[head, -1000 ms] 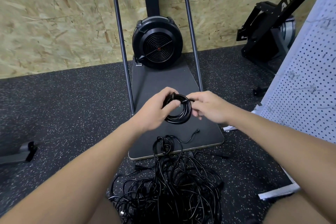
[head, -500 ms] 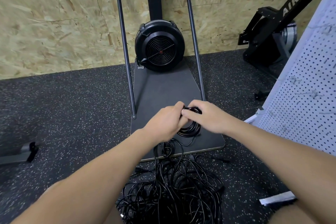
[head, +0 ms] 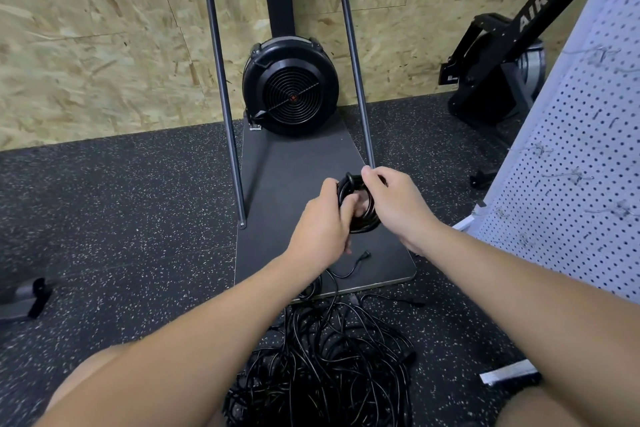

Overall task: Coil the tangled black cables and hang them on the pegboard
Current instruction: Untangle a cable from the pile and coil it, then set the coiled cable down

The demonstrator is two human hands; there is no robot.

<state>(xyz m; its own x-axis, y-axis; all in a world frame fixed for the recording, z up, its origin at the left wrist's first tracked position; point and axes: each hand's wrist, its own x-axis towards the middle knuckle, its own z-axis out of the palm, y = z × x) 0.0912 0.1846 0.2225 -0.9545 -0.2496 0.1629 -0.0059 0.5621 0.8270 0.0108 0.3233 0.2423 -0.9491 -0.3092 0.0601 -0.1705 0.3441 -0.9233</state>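
A small black cable coil (head: 360,215) is held between both hands above a dark floor platform. My left hand (head: 322,225) grips the coil's left side, fingers through the loop. My right hand (head: 394,204) pinches its top and right side. A loose cable end with a plug (head: 363,256) lies on the platform just below. A big tangle of black cables (head: 329,360) sits on the floor between my knees. The white pegboard (head: 568,191) with several metal hooks stands at the right.
A black fan machine (head: 291,87) with two upright steel bars (head: 225,107) stands on the grey platform (head: 298,166) against an OSB wall. A black rowing machine (head: 502,62) is at the back right. A white strip (head: 509,373) lies on the speckled rubber floor.
Both hands stayed on the coil, dipping down and then lifting slightly. My right hand shifted to pinch the coil's top. The camera view rose a little.
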